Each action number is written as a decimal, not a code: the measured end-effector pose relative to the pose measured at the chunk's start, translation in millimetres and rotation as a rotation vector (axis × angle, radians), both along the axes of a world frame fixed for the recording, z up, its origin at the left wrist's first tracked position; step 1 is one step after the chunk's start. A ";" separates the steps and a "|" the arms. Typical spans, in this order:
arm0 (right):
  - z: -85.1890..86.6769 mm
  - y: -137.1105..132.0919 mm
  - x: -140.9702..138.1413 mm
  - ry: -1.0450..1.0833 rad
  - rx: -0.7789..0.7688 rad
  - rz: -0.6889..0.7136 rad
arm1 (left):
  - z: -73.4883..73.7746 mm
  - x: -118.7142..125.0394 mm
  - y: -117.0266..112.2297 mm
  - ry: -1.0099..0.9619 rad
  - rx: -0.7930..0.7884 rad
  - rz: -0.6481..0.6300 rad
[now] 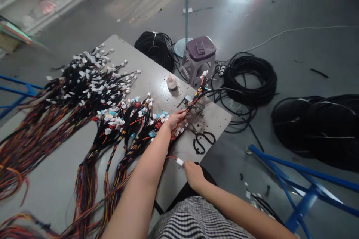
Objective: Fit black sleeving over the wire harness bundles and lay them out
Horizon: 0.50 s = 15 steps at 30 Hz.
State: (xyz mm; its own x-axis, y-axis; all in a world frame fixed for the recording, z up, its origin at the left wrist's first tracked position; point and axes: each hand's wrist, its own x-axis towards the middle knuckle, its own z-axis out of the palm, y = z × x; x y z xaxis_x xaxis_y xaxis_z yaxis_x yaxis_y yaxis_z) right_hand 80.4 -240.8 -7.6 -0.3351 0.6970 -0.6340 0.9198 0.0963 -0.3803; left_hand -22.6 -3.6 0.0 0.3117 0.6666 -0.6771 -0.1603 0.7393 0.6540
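My left hand [176, 118] is closed round a wire harness [196, 97], whose end with white connectors points up and away over the table corner. Low at the table's near edge, my right hand [194, 174] pinches a white connector [180, 162] on a thin red wire. Just past the left hand sits a small metal fixture [193, 104], partly covered by the harness. Black-handled scissors [202, 142] lie right of both hands. Bundles of taped harnesses [123, 119] with white, blue and red connectors spread to the left of my left arm.
A pile of more harnesses [92, 78] covers the table's [119, 50] far left. A small bottle [171, 83] stands near the back edge. Beyond are a purple-topped stool [200, 48] with a phone, coils of black tubing [249, 76] and a blue metal frame [303, 183].
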 end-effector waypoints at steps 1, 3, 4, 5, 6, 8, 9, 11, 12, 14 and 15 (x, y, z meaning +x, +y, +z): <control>-0.7 -5.0 5.4 -0.007 0.000 -0.014 | 2.3 0.5 -0.4 -0.004 -0.010 -0.010; -4.0 -20.7 15.4 -0.010 0.010 -0.074 | 6.9 1.4 -0.7 0.004 -0.026 -0.024; -6.9 -30.5 19.5 0.003 0.019 -0.130 | 8.7 1.8 -0.8 0.011 -0.023 -0.024; -10.3 -40.2 23.3 0.032 0.035 -0.204 | 10.1 2.2 -1.0 0.020 -0.013 -0.019; -13.6 -48.2 27.3 0.087 0.055 -0.289 | 11.0 2.8 -1.4 0.031 0.001 -0.014; -18.0 -54.2 38.3 0.257 0.099 -0.467 | 11.4 4.0 -2.6 0.055 0.029 -0.007; -18.0 -50.0 46.1 0.346 0.120 -0.558 | 10.9 4.6 -3.5 0.072 0.036 -0.005; -13.0 -25.5 66.1 0.475 0.165 -0.738 | 9.2 5.9 -5.6 0.121 0.044 0.011; -8.3 -6.5 77.2 0.513 0.201 -0.828 | 8.1 6.6 -6.7 0.154 0.054 0.027; 3.5 37.2 97.5 0.570 0.290 -0.982 | 6.1 8.1 -9.0 0.237 0.090 0.068; 9.5 58.0 104.9 0.602 0.326 -1.033 | 5.3 8.8 -10.0 0.274 0.115 0.090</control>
State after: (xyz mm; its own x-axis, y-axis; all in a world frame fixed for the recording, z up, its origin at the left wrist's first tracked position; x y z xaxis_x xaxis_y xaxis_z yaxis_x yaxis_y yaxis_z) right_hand 185.3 -182.8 1.8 0.2877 0.9038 -0.3169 0.3079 -0.4006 -0.8630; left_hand -13.8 -13.6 5.3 0.0645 0.7601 -0.6466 -0.0277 0.6491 0.7602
